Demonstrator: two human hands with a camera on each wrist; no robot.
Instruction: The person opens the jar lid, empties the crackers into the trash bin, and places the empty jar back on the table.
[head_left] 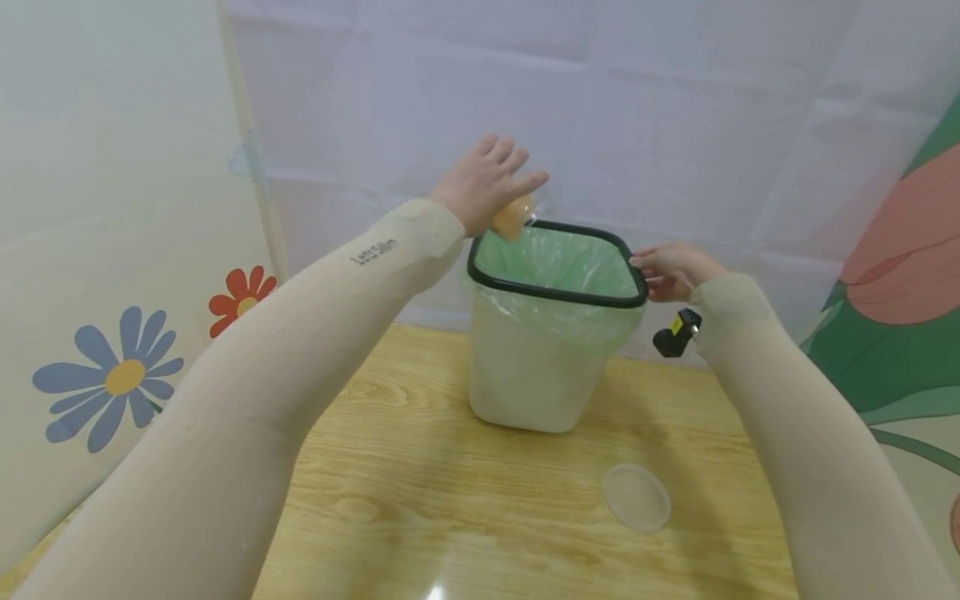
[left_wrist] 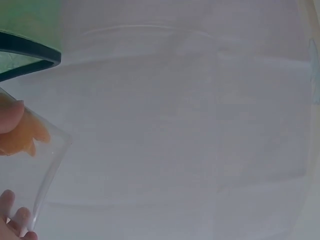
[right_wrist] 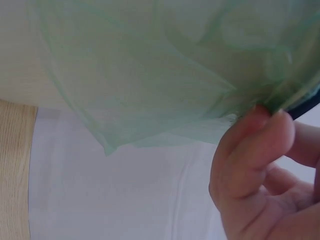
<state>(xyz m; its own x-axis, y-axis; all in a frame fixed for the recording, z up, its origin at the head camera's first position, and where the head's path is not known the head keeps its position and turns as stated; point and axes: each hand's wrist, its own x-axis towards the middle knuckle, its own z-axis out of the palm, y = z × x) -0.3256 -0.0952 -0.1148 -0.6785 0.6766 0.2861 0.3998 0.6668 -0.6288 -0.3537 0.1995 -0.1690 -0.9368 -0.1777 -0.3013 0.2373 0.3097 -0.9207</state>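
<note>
My left hand [head_left: 491, 179] is raised over the left back corner of a white trash bin [head_left: 536, 367]. It grips a clear plastic container [left_wrist: 47, 165], tilted toward the bin's mouth, with its thumb on one side and fingertips on the other. Orange pieces [left_wrist: 22, 135] that look like peel show through the container's wall. The bin has a black rim [head_left: 558, 296] and a green plastic bag [head_left: 555, 258] lining it, folded out over the edge. At the right side, my right hand [head_left: 678, 268] pinches the rim and bag between thumb and fingers.
A round translucent lid [head_left: 637, 498] lies on the wood-grain table [head_left: 420, 500] in front of the bin. Behind stands a white cloth backdrop [head_left: 675, 125]. Panels with painted flowers flank both sides. A small black device [head_left: 677, 333] is strapped at my right wrist.
</note>
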